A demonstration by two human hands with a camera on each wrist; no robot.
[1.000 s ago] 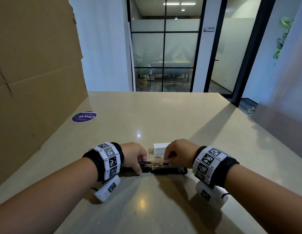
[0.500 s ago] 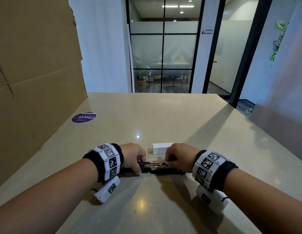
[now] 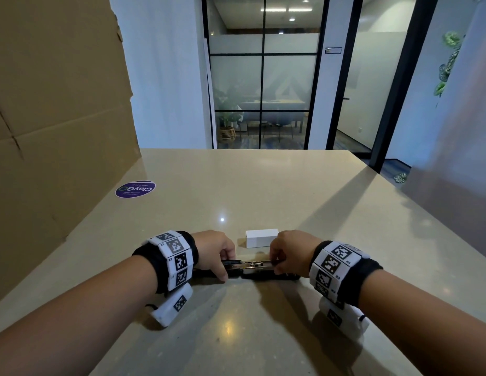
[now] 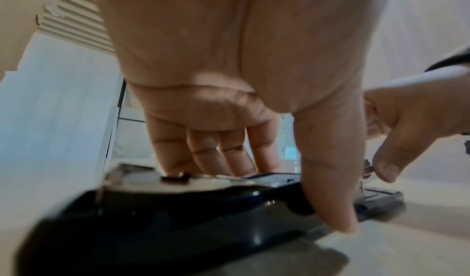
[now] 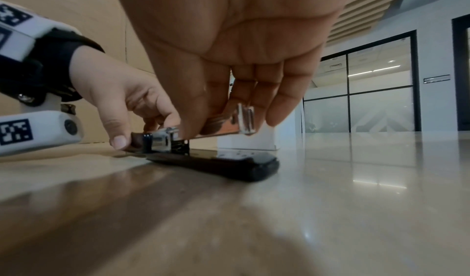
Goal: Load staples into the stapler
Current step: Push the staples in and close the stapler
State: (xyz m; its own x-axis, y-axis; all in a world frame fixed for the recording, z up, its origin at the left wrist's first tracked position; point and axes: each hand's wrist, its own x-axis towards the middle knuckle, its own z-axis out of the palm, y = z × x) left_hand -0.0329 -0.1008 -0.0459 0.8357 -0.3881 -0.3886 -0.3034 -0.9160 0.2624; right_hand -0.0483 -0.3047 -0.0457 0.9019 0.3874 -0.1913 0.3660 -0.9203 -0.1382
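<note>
Both hands pinch the stapler (image 3: 256,270): left hand (image 3: 216,251) grips the flipped-back black top, right hand (image 3: 286,252) pinches the metal magazine (image 5: 223,124). It lies on the tabletop (image 3: 263,191), long axis nine-to-three (staples themselves indiscernible); white box (image 3: 260,237) at twelve, partly hidden.

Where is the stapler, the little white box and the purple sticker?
stapler (image 5: 229,164): right wrist view, on its black base.
white box (image 3: 260,237): head view, on its front face.
purple sticker (image 3: 135,189): head view, on its middle, over the lettering.
</note>
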